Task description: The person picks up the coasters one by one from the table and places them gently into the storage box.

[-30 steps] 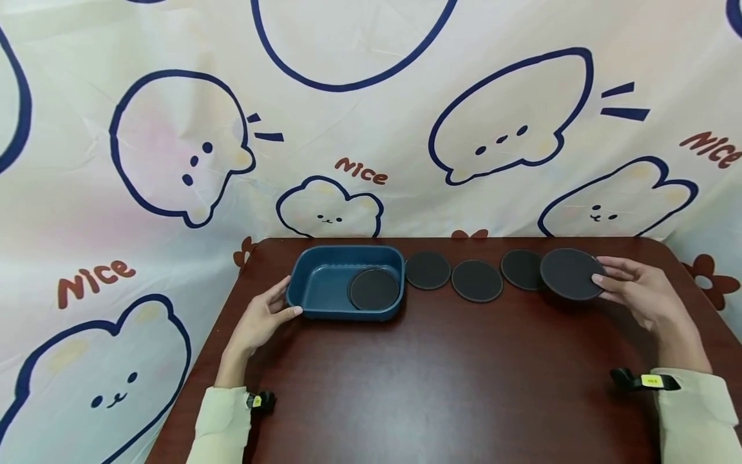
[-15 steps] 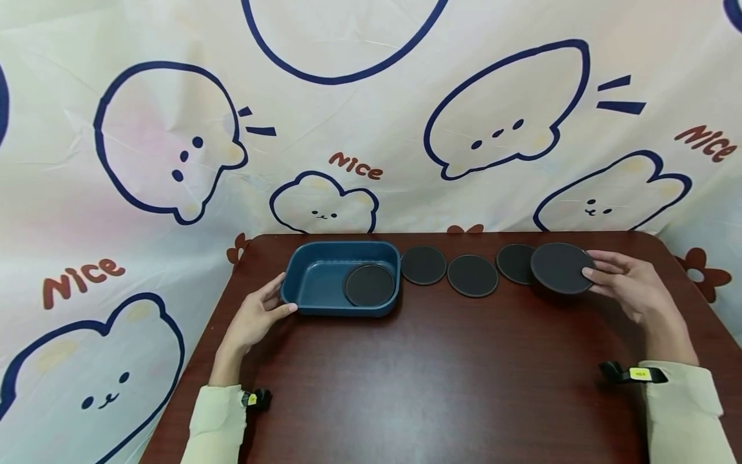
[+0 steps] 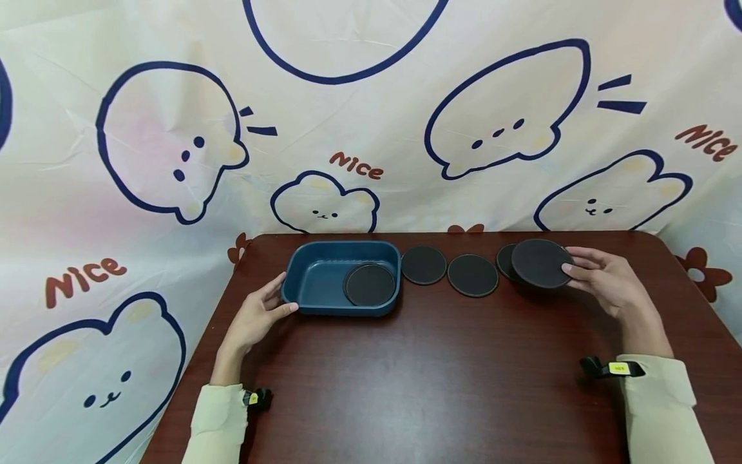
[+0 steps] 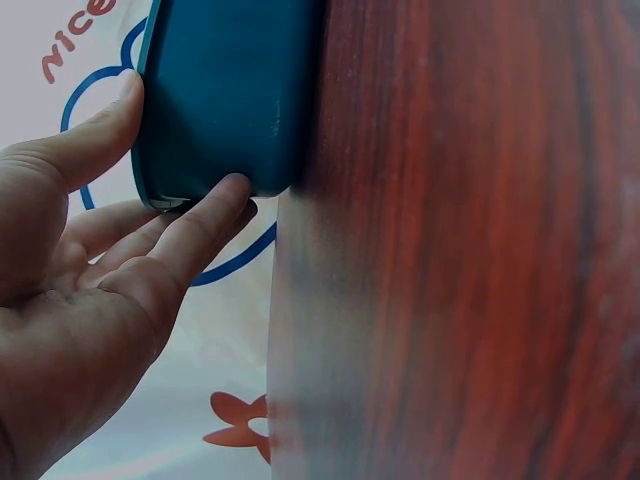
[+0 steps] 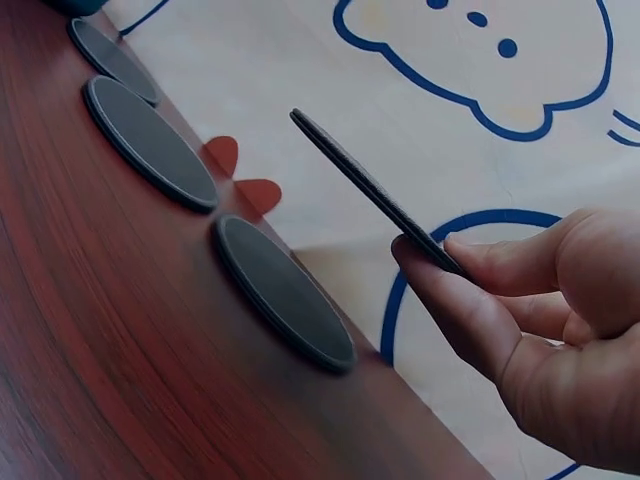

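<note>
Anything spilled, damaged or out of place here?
Nothing looks spilled or damaged. The blue container stands upright, one black disc inside. Only the row of three discs looks uneven: its middle disc lies nearer the head camera than both neighbours.

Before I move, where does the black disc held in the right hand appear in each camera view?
Head: the held black disc is right of centre, partly hiding the rightmost resting disc.
Left wrist: not in it.
Right wrist: near the centre, almost edge-on, pinched by the right hand.
Shared landmark: the brown table, low in head, right in left wrist, left in right wrist.
</note>
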`<state>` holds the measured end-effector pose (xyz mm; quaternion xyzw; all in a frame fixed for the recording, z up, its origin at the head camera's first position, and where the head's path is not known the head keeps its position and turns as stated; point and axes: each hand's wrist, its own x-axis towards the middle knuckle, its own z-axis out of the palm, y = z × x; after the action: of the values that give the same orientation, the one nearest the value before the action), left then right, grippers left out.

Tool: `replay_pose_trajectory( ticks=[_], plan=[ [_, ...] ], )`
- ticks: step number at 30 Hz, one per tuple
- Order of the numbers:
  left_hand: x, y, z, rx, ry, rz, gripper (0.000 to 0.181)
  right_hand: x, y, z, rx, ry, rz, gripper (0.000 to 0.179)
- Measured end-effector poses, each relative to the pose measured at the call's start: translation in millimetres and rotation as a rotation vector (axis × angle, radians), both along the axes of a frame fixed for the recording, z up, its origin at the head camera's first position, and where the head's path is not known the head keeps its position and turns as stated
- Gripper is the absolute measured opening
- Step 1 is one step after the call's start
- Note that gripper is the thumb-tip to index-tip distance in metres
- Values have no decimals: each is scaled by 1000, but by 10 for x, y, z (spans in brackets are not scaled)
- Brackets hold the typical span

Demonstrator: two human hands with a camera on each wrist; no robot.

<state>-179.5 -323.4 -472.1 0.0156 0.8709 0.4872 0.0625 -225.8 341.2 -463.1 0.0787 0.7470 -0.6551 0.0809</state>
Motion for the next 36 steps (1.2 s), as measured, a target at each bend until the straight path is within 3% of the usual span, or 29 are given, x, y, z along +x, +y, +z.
replay_pose_trajectory(
  ticks=[12,19,36],
  plan=[
    [1,11,16,-1,6,-6,82,-59,-302,2,-114,-2,21,69],
    [-2,9,1,6,0,1,82,-82,-449,5,-88,-22,43,73],
    [-4,-2,-8,18,3,-1,82,-93,-759,24,-141,1,69,74]
  ],
)
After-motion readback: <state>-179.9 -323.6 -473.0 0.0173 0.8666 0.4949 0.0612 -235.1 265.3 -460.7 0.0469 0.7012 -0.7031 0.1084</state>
